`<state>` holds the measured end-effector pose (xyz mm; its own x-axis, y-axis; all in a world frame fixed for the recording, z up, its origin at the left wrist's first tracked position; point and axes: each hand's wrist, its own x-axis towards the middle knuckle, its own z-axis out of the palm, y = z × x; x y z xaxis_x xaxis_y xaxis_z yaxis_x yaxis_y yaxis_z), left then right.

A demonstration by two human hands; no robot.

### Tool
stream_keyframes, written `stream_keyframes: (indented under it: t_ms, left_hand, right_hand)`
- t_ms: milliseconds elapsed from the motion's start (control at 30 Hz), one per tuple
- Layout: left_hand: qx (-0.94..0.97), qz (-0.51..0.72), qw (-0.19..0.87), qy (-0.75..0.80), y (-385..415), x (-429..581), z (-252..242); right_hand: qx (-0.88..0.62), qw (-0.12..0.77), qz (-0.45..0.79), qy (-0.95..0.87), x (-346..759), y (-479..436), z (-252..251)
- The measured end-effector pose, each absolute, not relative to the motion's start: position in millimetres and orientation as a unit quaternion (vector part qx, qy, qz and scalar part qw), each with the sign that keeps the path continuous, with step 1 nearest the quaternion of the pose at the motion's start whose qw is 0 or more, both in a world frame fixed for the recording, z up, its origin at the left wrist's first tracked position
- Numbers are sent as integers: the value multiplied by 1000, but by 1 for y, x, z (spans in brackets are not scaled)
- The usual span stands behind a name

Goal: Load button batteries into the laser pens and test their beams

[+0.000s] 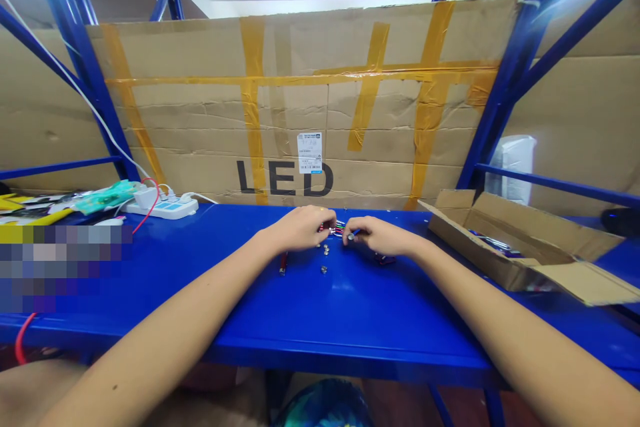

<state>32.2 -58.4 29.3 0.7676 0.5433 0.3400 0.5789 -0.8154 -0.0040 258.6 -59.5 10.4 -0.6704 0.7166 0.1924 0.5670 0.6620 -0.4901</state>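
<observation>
My left hand (306, 227) is closed, its fingertips bent down at a bunch of thin, multicoloured items (339, 228); what it pinches is too small to make out. Opposite it, my right hand (380, 235) has curled fingers around a small piece with a round silver end (351, 237). Below the hands, a small round silver piece (324, 269) lies on the blue table (320, 320), with several similar ones closer to the fingers. A short red tube with a silver tip (283, 263) rests under my left wrist. Beneath my right hand sits a dark reddish item (384, 259), partly hidden.
An open cardboard box (515, 273) with metallic items inside stands at the right. On the left are a white power strip (167, 205), a red cable (150, 210) and a pile of packets (103, 197). A large taped cardboard sheet (210, 113) closes off the back between blue posts.
</observation>
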Motion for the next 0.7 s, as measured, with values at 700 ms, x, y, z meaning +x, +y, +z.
stream_keyframes:
  t_ms: [700]
  left_hand:
    - [-919, -13, -44, -393, -47, 20, 24]
  right_hand:
    - [-421, 250, 197, -849, 255, -53, 3]
